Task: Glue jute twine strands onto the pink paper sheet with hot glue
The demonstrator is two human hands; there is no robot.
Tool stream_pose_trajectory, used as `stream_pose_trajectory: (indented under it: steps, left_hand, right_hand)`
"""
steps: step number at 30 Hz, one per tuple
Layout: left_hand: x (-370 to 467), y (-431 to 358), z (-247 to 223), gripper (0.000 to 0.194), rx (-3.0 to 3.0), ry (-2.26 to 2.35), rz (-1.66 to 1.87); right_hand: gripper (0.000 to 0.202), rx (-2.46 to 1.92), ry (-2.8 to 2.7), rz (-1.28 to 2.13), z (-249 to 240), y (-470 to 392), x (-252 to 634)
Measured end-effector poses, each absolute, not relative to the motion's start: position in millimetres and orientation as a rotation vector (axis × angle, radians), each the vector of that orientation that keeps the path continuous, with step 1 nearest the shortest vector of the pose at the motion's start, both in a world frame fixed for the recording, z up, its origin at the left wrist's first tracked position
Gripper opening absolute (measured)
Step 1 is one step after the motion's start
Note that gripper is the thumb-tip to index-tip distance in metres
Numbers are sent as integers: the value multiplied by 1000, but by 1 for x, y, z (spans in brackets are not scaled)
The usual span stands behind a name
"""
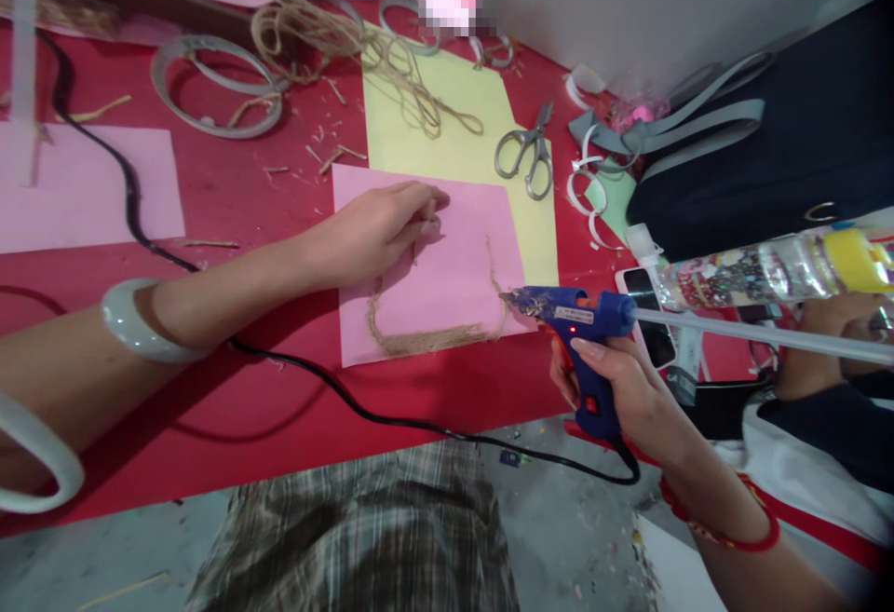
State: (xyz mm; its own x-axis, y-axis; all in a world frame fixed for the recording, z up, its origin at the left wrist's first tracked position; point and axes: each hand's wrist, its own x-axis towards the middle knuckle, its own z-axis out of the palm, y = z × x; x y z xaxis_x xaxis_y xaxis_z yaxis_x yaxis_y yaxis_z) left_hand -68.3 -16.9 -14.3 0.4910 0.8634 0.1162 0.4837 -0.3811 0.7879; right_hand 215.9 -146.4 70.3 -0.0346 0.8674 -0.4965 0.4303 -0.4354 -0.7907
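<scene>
From my remote seat, the head view gives me both hands over a red table (279,435); my left hand (381,230) rests on a pink rectangular paper sheet (447,272), its fingers bent and bunched together; I cannot tell whether they pinch anything. My right hand (632,393) is wrapped around the grip of a blue plastic glue gun (590,314), thumb along its side; its nozzle points left, right by a thin strand of brown twine (493,263) on the right part of the sheet, though I cannot tell if they touch.

Lower on that sheet lies a flat band of brown twine (433,340); a curved piece of twine (373,319) rises from its left end. A long translucent glue stick (754,331) juts from the back of the gun; a black cord (335,387) runs from the grip's base and passes under my left forearm.

Beyond the pink sheet lies a pale yellow paper sheet (447,151); gray metal scissors (527,151) lie at its right side, and a loose tangle of brown twine (300,34) reaches over its far end; a clear bottle with a yellow cap (768,269) is at the right.
</scene>
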Motion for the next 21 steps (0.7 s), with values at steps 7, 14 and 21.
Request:
stream_pose_trajectory:
  steps: [7,14,21]
  left_hand:
    - [-68,-17,-14,23,2023,1100,701]
    - [-69,-17,-17,21,2010,1072,733]
    - [-70,-15,-18,20,2063,1073,714]
  right_hand:
    - [41,-1865,-1345,1461,73,-149,215]
    - [41,-1881,-1314,1476,74,-153,215]
    - [43,-1915,-1322,1472,73,-157,220]
